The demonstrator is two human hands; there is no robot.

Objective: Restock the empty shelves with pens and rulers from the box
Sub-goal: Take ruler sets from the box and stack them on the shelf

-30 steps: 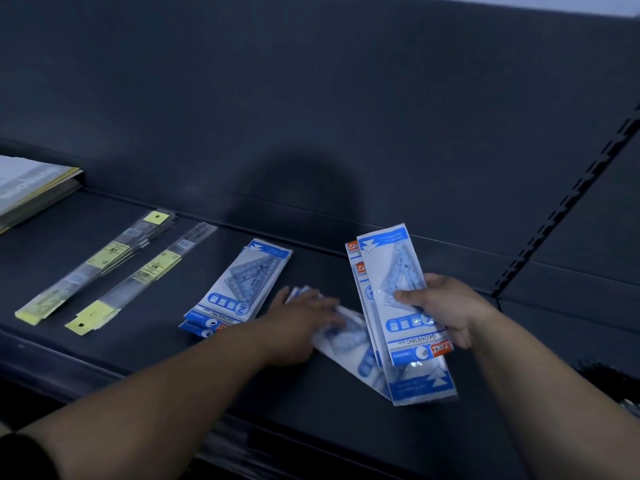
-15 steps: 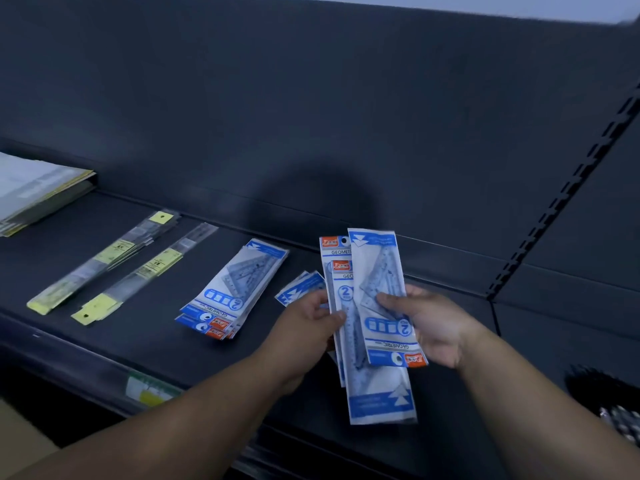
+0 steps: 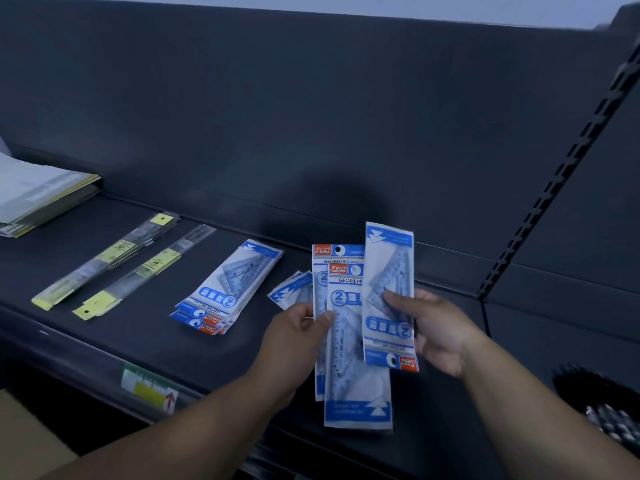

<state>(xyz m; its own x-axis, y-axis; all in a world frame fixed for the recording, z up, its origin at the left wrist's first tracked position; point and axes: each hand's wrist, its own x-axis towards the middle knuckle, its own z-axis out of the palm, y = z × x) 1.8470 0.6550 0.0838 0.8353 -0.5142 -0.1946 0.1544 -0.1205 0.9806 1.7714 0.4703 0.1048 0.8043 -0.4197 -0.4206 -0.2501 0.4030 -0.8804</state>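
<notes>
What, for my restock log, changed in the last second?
The left hand lifted off the loose packs lying on the shelf and now pinches the left edge of the bunch of set-square packs. The right hand, keeping its grip, has swung that bunch upright. Unchanged: the blue stack and the long rulers on the shelf.

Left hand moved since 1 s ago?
Yes. The left hand came off the loose packs on the shelf, shifting right, away from the stacked packs, to pinch the fanned packs.
</notes>
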